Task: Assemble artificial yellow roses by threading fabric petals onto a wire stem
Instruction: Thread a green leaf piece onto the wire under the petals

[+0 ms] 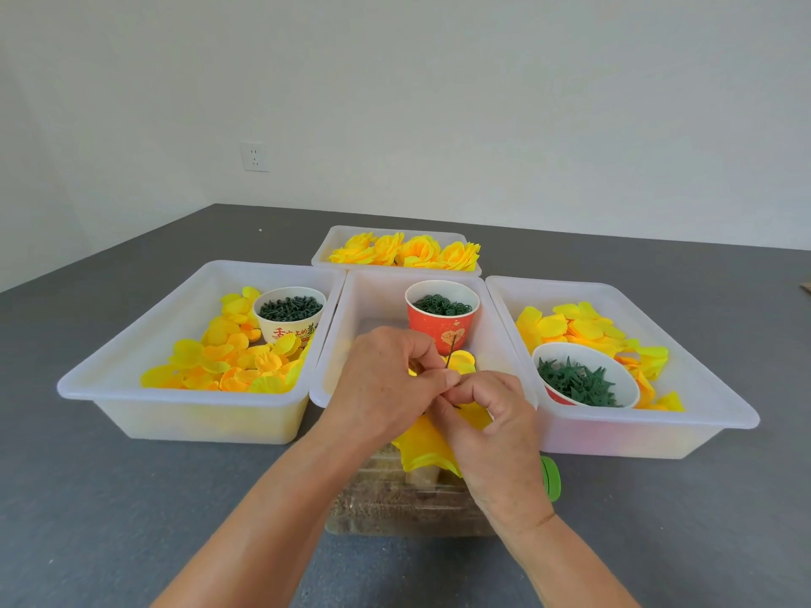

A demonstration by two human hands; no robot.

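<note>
Yellow petal in my right hand; left hand pinches wire stem. I'd steady the wire, slide the petal squarely.

bins: translucent white plastic, smooth | petals: yellow cloth | table: matt grey

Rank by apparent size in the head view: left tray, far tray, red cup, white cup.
1. left tray
2. far tray, though its distance shrinks it, so the true order is unsure
3. red cup and white cup: look alike
</note>
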